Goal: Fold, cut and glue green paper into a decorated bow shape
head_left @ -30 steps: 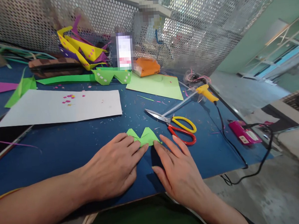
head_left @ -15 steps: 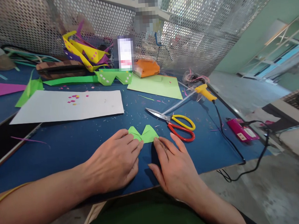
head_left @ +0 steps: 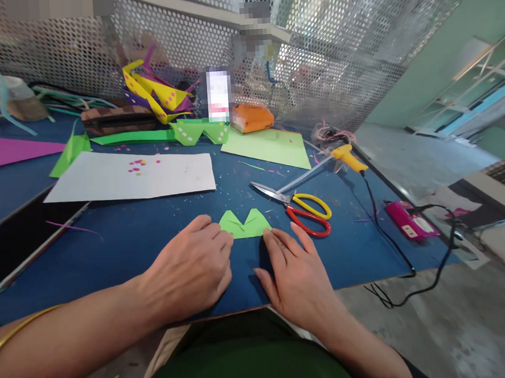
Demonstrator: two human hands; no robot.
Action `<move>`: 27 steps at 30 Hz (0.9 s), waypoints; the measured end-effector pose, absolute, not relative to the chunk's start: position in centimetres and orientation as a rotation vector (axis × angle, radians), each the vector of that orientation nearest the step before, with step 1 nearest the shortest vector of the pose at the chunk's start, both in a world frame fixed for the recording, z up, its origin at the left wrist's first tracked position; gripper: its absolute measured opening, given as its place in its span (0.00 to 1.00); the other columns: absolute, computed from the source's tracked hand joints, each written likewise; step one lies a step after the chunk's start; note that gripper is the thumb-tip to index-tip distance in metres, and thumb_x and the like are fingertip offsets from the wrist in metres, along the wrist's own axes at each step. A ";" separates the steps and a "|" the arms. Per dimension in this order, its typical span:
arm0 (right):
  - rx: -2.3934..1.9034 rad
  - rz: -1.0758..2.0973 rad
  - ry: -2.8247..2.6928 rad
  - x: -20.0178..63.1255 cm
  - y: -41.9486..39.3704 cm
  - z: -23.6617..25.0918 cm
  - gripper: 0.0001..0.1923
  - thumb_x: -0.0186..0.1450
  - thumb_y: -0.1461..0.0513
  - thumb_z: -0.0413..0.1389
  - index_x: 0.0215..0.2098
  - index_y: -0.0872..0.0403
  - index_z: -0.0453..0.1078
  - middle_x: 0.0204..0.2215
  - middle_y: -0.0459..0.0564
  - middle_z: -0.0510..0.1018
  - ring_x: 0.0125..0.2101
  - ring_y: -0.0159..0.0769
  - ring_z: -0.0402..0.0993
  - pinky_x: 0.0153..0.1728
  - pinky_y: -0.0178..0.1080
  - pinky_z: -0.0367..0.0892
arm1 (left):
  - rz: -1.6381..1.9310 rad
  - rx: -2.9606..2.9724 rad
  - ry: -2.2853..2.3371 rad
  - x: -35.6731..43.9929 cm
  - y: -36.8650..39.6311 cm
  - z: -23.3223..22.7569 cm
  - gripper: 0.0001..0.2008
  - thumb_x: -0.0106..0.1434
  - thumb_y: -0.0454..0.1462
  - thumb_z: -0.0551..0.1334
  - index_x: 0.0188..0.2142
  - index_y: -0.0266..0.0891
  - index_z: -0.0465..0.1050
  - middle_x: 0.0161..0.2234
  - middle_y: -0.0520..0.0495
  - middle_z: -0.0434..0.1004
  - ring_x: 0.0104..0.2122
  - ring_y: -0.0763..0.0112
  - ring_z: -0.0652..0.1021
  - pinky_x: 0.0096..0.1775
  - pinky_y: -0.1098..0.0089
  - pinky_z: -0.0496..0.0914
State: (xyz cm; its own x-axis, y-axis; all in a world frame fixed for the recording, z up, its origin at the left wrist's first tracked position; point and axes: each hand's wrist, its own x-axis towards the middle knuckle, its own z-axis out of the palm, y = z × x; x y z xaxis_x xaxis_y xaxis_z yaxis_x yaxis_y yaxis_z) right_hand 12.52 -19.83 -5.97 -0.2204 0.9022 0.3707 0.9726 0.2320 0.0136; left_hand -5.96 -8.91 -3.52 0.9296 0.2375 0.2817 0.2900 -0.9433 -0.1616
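A small folded piece of green paper point(head_left: 246, 223) lies on the blue tabletop, its upper edge notched in a V with two peaks. My left hand point(head_left: 191, 261) is closed at its left end, fingers curled and pressed against the lower left corner. My right hand point(head_left: 298, 272) has its fingers stretched out, the fingertips touching the right corner and the thumb spread away on the table. Just beyond my right fingers lie scissors point(head_left: 285, 198) with one yellow and one red handle, blades pointing left.
White paper point(head_left: 174, 174) with pink bits lies left, over a dark flat panel point(head_left: 20, 243). Green paper glasses point(head_left: 189, 133), yellow and purple paper glasses point(head_left: 161, 95) and a lit phone point(head_left: 217, 94) are behind. At right are a yellow glue gun point(head_left: 349, 158) and pink power strip point(head_left: 411, 220).
My left hand has drawn slightly left along the green paper, uncovering more of its lower edge. My right hand keeps its place at the right corner. The view has shifted a little.
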 end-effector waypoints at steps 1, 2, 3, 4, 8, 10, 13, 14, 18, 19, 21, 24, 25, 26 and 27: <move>-1.750 -0.352 -2.223 12.5 -19.8 -6.0 0.26 0.70 0.57 0.48 0.56 0.71 0.66 0.50 0.64 0.77 0.53 0.51 0.69 0.61 0.57 0.54 | -0.373 -2.869 -0.397 -6.0 -9.0 -3.5 0.11 0.63 0.33 0.55 0.29 0.35 0.75 0.24 0.46 0.71 0.28 0.60 0.70 0.38 0.57 0.62; -1.749 -0.352 -2.222 12.5 -19.9 -6.0 0.26 0.70 0.57 0.48 0.56 0.71 0.66 0.49 0.64 0.78 0.53 0.51 0.69 0.61 0.57 0.54 | -0.355 -2.851 -0.393 -6.0 -9.0 -3.4 0.11 0.63 0.33 0.55 0.29 0.35 0.75 0.24 0.45 0.71 0.28 0.60 0.70 0.38 0.57 0.62; -1.749 -0.355 -2.221 12.5 -19.9 -6.0 0.26 0.70 0.57 0.48 0.56 0.71 0.66 0.49 0.64 0.78 0.53 0.51 0.69 0.61 0.57 0.54 | -0.335 -2.834 -0.392 -6.0 -9.1 -3.4 0.11 0.63 0.33 0.55 0.28 0.35 0.75 0.24 0.45 0.72 0.27 0.60 0.70 0.37 0.56 0.62; -1.749 -0.356 -2.221 12.5 -19.9 -6.0 0.26 0.70 0.57 0.48 0.56 0.71 0.66 0.49 0.64 0.78 0.53 0.51 0.69 0.61 0.57 0.54 | -0.312 -2.820 -0.390 -6.0 -9.2 -3.3 0.11 0.63 0.33 0.55 0.28 0.36 0.75 0.24 0.44 0.72 0.27 0.60 0.70 0.37 0.56 0.62; -1.753 -0.347 -2.214 12.6 -19.8 -6.1 0.26 0.70 0.57 0.48 0.56 0.72 0.66 0.49 0.64 0.77 0.53 0.51 0.69 0.62 0.57 0.54 | -0.249 -2.781 -0.391 -5.7 -9.6 -3.1 0.12 0.62 0.32 0.55 0.26 0.36 0.75 0.24 0.43 0.72 0.27 0.59 0.70 0.36 0.56 0.62; -1.756 -0.340 -2.213 12.6 -19.8 -6.2 0.26 0.70 0.58 0.48 0.57 0.71 0.65 0.50 0.64 0.77 0.53 0.51 0.69 0.62 0.57 0.53 | -0.246 -2.764 -0.400 -5.7 -9.7 -3.1 0.12 0.62 0.32 0.55 0.25 0.37 0.74 0.24 0.43 0.72 0.27 0.59 0.70 0.36 0.56 0.62; -1.755 -0.330 -2.209 12.7 -19.9 -6.2 0.25 0.70 0.58 0.47 0.56 0.72 0.66 0.50 0.65 0.77 0.53 0.51 0.69 0.62 0.57 0.53 | -0.224 -2.736 -0.410 -5.7 -9.9 -3.2 0.12 0.63 0.32 0.55 0.25 0.37 0.74 0.24 0.43 0.72 0.27 0.59 0.70 0.35 0.56 0.62; -1.753 -0.328 -2.209 12.7 -19.9 -6.2 0.25 0.70 0.59 0.47 0.56 0.72 0.66 0.50 0.65 0.77 0.53 0.51 0.69 0.62 0.57 0.52 | -0.213 -2.729 -0.405 -5.8 -10.0 -3.2 0.13 0.63 0.32 0.55 0.25 0.37 0.74 0.24 0.42 0.72 0.27 0.58 0.70 0.35 0.56 0.62; -1.741 -0.328 -2.202 12.7 -20.0 -6.2 0.24 0.70 0.59 0.48 0.56 0.71 0.66 0.50 0.66 0.77 0.54 0.51 0.69 0.62 0.58 0.53 | -0.191 -2.721 -0.417 -6.0 -10.2 -3.5 0.12 0.62 0.31 0.56 0.27 0.36 0.76 0.25 0.42 0.72 0.27 0.58 0.70 0.35 0.56 0.62; -1.738 -0.330 -2.199 12.7 -19.9 -6.2 0.24 0.70 0.59 0.48 0.56 0.71 0.66 0.50 0.66 0.77 0.54 0.51 0.69 0.62 0.58 0.53 | -0.196 -2.720 -0.430 -6.0 -10.2 -3.5 0.11 0.62 0.31 0.56 0.28 0.35 0.77 0.25 0.42 0.72 0.27 0.58 0.70 0.35 0.56 0.63; -1.735 -0.331 -2.198 12.8 -19.9 -6.2 0.24 0.70 0.59 0.48 0.55 0.71 0.67 0.50 0.66 0.77 0.54 0.51 0.69 0.62 0.58 0.53 | -0.210 -2.714 -0.453 -6.0 -10.3 -3.6 0.12 0.62 0.31 0.55 0.32 0.33 0.78 0.25 0.42 0.72 0.27 0.57 0.71 0.35 0.55 0.64; -1.744 -0.327 -2.202 12.8 -19.8 -6.2 0.24 0.70 0.59 0.47 0.56 0.71 0.66 0.50 0.65 0.77 0.54 0.51 0.69 0.62 0.58 0.53 | -0.243 -2.688 -0.466 -6.2 -10.3 -3.6 0.14 0.63 0.31 0.54 0.36 0.28 0.79 0.24 0.40 0.73 0.27 0.57 0.71 0.36 0.54 0.65; -1.749 -0.322 -2.203 12.8 -19.8 -6.2 0.24 0.70 0.59 0.47 0.56 0.70 0.66 0.50 0.65 0.77 0.54 0.50 0.69 0.62 0.58 0.53 | -0.253 -2.679 -0.470 -6.2 -10.3 -3.6 0.15 0.63 0.31 0.54 0.37 0.27 0.80 0.24 0.40 0.73 0.27 0.57 0.71 0.37 0.54 0.65; -1.751 -0.320 -2.202 12.8 -19.8 -6.2 0.24 0.70 0.59 0.47 0.56 0.70 0.66 0.50 0.65 0.77 0.54 0.50 0.69 0.62 0.58 0.53 | -0.261 -2.672 -0.472 -6.3 -10.4 -3.5 0.15 0.63 0.31 0.54 0.38 0.26 0.80 0.24 0.39 0.73 0.27 0.57 0.71 0.37 0.54 0.66; -1.749 -0.318 -2.200 12.8 -19.8 -6.2 0.24 0.70 0.59 0.47 0.56 0.70 0.66 0.50 0.65 0.77 0.54 0.50 0.69 0.62 0.58 0.53 | -0.271 -2.666 -0.474 -6.4 -10.4 -3.5 0.16 0.63 0.31 0.54 0.39 0.25 0.80 0.24 0.39 0.74 0.26 0.57 0.71 0.36 0.54 0.66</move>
State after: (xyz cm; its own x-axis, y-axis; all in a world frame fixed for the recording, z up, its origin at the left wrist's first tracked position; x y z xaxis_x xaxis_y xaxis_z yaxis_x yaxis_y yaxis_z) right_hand 12.83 -19.78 -6.19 -0.2052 0.9040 0.3750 0.9732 0.2291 -0.0197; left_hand -6.44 -10.41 -3.48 0.9229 0.2860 0.2578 0.3673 -0.8547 -0.3667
